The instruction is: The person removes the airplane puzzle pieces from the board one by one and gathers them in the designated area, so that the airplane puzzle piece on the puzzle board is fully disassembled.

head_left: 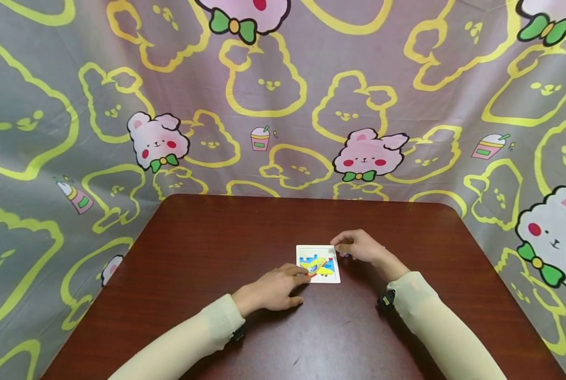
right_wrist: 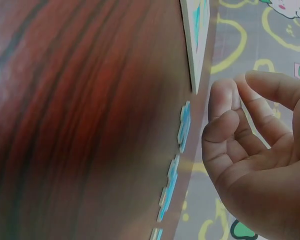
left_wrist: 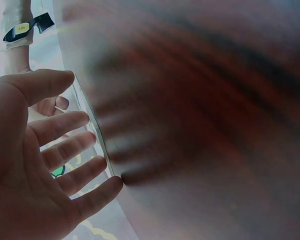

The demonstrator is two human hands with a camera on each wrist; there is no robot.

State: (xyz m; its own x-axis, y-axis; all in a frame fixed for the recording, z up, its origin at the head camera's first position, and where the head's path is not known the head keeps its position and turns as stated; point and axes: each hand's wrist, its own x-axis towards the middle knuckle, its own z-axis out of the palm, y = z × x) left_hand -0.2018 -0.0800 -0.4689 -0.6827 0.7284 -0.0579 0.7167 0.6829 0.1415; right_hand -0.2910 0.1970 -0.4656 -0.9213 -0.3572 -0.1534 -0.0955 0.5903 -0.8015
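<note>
A small square jigsaw puzzle (head_left: 317,279) with a white border and a yellow airplane picture lies on the brown table. My left hand (head_left: 275,287) rests its extended fingers on the puzzle's left side; in the left wrist view those fingers (left_wrist: 87,142) are spread along its edge. At the puzzle's upper right corner is my right hand (head_left: 361,247), its thumb and index fingertips close together and the other fingers (right_wrist: 222,125) curled. I cannot tell whether a piece is hidden in that pinch. Loose blue puzzle pieces (right_wrist: 184,127) lie under and beside the right hand.
The brown table (head_left: 226,227) has rounded far corners. A grey curtain (head_left: 245,174) with yellow outlines and cartoon bears hangs round its back and sides. Both wrists wear dark straps, such as the wristband (head_left: 386,299) on the right.
</note>
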